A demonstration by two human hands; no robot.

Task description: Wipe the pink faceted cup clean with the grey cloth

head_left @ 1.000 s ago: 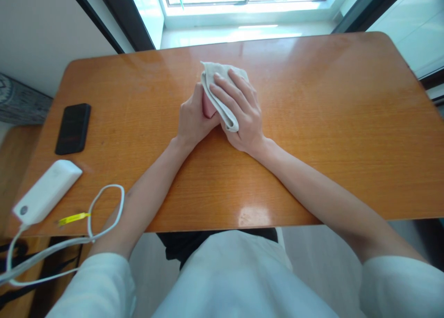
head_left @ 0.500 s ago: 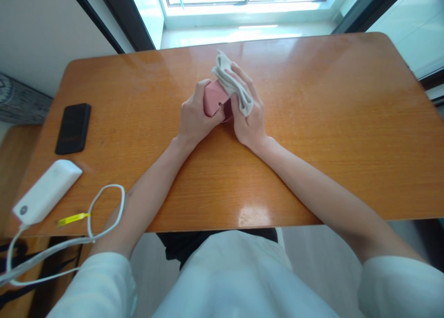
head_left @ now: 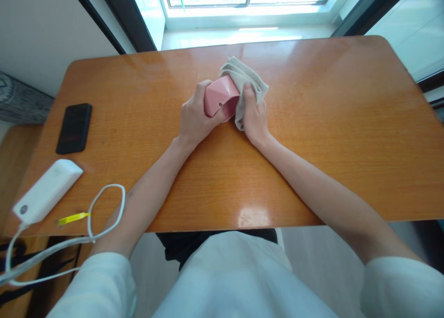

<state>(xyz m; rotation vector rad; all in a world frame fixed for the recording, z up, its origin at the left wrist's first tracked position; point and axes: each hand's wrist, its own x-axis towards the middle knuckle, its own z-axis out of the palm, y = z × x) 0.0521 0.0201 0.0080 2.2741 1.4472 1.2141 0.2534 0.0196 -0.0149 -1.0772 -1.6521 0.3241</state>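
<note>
A small pink faceted cup (head_left: pixel 218 96) is tipped on its side over the middle of the wooden table (head_left: pixel 329 123). My left hand (head_left: pixel 194 119) is wrapped round its left side. My right hand (head_left: pixel 254 116) grips a folded grey-white cloth (head_left: pixel 247 79) and presses it against the cup's right side, with the thumb at the cup's mouth. Most of my right fingers are hidden under the cloth.
A black phone (head_left: pixel 74 127) lies face up at the table's left. Nearer the front left corner sits a white power bank (head_left: pixel 46 190) with a looped white cable (head_left: pixel 104 207) and a yellow tag (head_left: pixel 72 218). A window sill runs behind the table's far edge.
The cloth has slid off the top of the cup to its right side, uncovering the pink cup. My right hand turned from lying flat on top to gripping from the right.
</note>
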